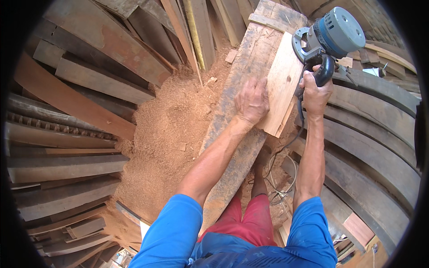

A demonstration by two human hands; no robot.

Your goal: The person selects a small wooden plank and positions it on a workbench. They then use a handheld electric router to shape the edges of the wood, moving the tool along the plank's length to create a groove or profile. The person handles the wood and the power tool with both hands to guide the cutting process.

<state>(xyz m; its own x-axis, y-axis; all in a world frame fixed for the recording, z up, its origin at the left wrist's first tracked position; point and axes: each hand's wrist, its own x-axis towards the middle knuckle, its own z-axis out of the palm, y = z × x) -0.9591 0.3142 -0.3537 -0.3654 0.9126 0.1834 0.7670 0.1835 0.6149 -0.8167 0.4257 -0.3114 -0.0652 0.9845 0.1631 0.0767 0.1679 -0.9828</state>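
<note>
My right hand is wrapped round the black handle of a power router with a grey body and a blue band. The router's round base rests at the far right edge of a pale wooden board. My left hand grips the board's left edge with bent fingers, partly hidden from this side. Beneath the board lies a long, worn wooden bench plank. A dark power cord runs from the router down past my right forearm.
Sawdust covers the floor left of the bench plank. Stacked dark planks fan out on the left, and curved timbers lie on the right. A wooden strip crosses the bench plank's far end. Loops of cord hang near my legs.
</note>
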